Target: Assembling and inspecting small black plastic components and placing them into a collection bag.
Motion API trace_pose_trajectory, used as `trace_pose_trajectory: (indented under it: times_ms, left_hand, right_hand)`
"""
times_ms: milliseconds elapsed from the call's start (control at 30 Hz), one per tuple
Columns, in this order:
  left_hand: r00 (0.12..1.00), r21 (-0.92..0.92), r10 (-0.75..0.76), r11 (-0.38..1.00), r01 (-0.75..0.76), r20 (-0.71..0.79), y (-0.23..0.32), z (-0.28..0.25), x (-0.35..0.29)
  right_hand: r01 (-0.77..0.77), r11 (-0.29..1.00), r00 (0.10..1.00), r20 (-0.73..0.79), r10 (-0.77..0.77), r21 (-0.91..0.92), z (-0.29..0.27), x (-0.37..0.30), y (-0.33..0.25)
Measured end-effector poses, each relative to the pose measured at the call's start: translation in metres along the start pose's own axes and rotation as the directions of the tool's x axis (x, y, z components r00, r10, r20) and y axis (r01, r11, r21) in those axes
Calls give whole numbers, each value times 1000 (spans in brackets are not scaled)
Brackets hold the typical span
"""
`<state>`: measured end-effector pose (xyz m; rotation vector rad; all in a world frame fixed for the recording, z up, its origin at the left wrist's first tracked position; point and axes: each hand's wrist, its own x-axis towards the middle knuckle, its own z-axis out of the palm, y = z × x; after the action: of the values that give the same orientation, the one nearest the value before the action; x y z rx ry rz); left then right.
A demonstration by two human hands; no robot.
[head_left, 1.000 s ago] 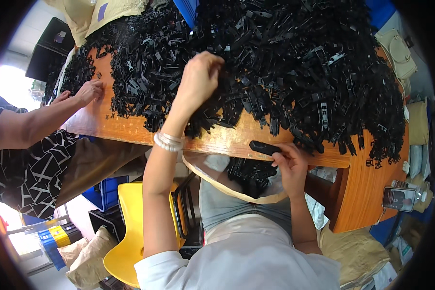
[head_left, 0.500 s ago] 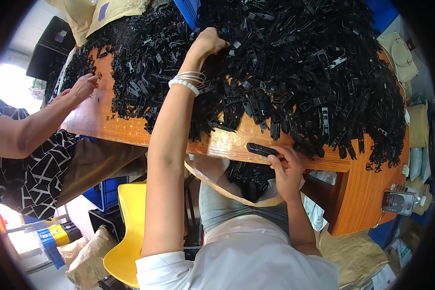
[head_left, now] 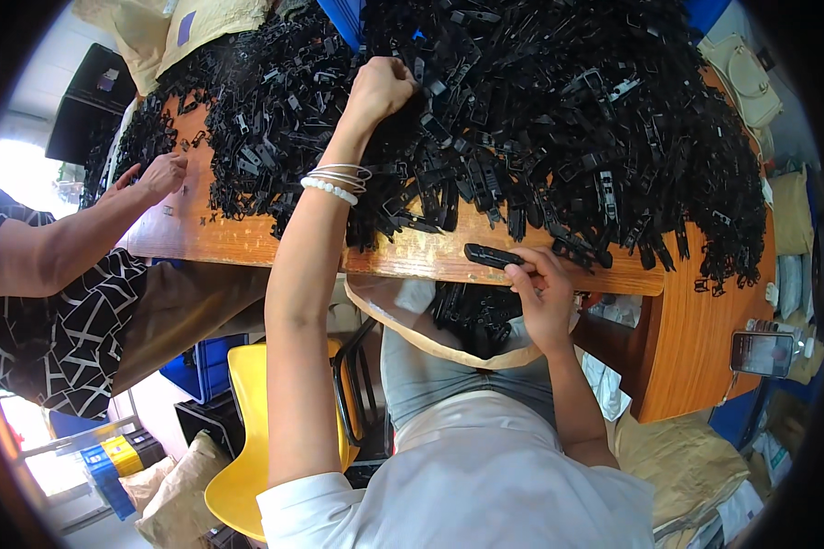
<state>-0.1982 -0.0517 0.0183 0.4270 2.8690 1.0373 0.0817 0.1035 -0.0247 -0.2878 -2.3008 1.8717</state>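
- The left hand [head_left: 382,90], reaching across the surface [head_left: 412,261], is now farther in than a second ago, when it hung over the nearer part of the wide heap of small black plastic parts [head_left: 540,119]; against half a second ago it sits slightly to the left.
- Its fingers are curled inward at the heap; whether they grasp a part or are bare I cannot tell, since the back of the hand hides the tips.
- The right hand [head_left: 542,297] has barely changed: its fingers pinch one end of a long, dark black plastic piece [head_left: 490,255], as they do in both earlier views.
- That piece points left, above the near edge of the surface and just beyond the open brown paper bag with a pale lining [head_left: 485,360] over the lap.
- Black parts [head_left: 476,320] lie inside the bag, as earlier; the held piece is outside it.
- For the work, this seems to mean the left hand is busy picking among the parts while the right keeps its piece ready.
- At far left, a co-worker's hand [head_left: 163,174] stays beside the smaller pile of black parts [head_left: 146,137], only slightly shifted.
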Motion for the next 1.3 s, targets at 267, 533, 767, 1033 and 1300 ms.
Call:
trace_pose_trajectory:
  times_ms: [267, 533, 767, 1033, 1300]
  left_hand:
    - [996, 23, 58, 998, -57, -74, 0, 14, -12]
    - [966, -851, -128, 510, -129, -223, 26, -17, -53]
    - [888, -889, 129, -70, 452, 441, 63, 17, -140]
    - [844, -856, 139, 104, 507, 517, 67, 22, -169]
    - [822, -727, 257, 640, 250, 509, 76, 3, -200]
  right_hand:
    - [-16, 1000, 1000, 6, 16, 12, 3, -3, 2]
    - [32, 999, 999, -1, -32, 1, 2, -3, -2]
    - [115, 904, 985, 69, -156, 411, -20, 0, -30]
    - [280, 928, 929, 175, -326, 244, -29, 6, -35]
    - [386, 918, 922, 64, -382, -90, -30, -4, -48]
